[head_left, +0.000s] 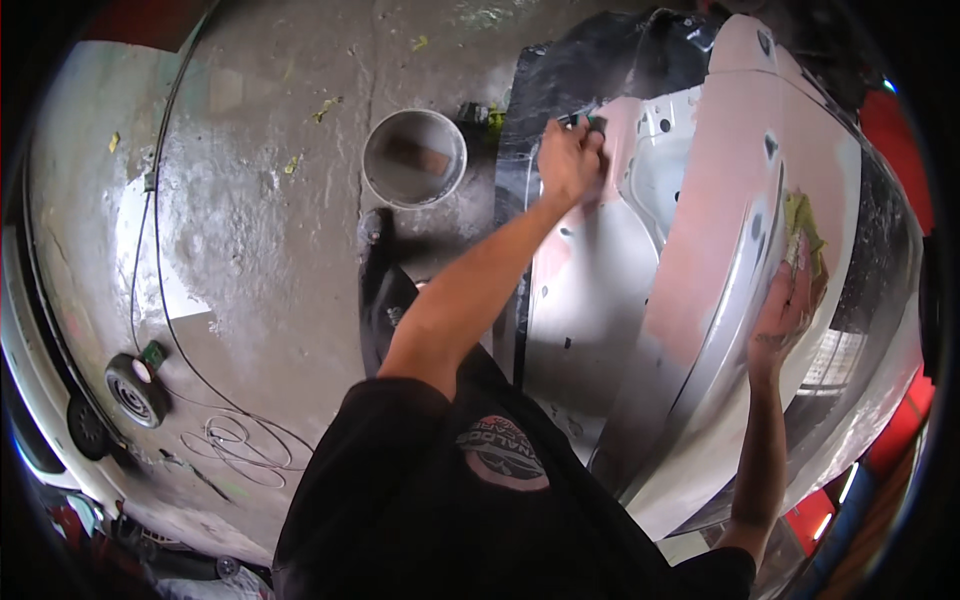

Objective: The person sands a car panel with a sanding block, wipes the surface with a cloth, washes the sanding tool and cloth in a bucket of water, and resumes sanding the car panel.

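A white car body (590, 310) with sanded pink patches stands at my right. My left hand (572, 160) is curled on the pink inner edge near its far end. Between its fingers is a small dark green piece, perhaps a sanding pad (592, 123), mostly covered by the hand. Over the outer side of the panel (740, 150), my right hand (787, 300) lies against the surface. Its fingers hold a crumpled yellowish cloth (803, 222) on the panel; part of the cloth shows beyond the fingertips.
Black plastic sheeting (545, 85) covers the car around the panel. A round bucket of liquid (415, 158) stands by my foot. Cables (165, 250) run over the wet concrete floor, with a small wheel (137, 392) among them. Another car (45, 350) is at far left.
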{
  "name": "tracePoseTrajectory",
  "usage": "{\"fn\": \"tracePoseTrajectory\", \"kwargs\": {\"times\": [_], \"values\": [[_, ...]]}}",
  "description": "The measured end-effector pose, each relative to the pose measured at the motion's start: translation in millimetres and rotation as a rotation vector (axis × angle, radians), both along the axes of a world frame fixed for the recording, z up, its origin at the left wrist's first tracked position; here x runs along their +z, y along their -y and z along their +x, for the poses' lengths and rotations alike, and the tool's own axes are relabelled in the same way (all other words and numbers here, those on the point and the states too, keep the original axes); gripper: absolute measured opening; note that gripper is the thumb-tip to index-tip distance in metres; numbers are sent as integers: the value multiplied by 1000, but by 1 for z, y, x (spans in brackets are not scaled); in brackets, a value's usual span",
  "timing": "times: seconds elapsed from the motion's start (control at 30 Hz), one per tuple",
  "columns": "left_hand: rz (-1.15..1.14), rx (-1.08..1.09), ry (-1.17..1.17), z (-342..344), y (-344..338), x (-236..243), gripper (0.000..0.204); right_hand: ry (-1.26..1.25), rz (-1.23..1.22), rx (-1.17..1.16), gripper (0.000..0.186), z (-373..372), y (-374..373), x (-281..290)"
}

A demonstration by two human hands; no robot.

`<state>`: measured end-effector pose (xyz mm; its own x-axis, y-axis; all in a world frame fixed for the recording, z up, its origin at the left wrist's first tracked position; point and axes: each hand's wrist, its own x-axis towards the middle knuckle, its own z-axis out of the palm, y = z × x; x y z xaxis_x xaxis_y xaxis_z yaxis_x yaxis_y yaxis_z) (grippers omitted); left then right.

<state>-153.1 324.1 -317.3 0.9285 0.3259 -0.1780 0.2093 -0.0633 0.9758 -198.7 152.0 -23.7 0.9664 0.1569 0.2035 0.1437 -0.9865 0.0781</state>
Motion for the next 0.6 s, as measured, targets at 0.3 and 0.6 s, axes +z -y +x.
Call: {"fn": "tracePoseTrajectory", "kwargs": {"times": [0.3, 0.6], "values": [[3, 65, 12, 2, 0, -4, 31, -44, 59, -45, 48, 2, -4, -2], [-22, 18, 16, 2, -8, -9, 38, -30, 15, -55, 48, 4, 2, -4]]}}
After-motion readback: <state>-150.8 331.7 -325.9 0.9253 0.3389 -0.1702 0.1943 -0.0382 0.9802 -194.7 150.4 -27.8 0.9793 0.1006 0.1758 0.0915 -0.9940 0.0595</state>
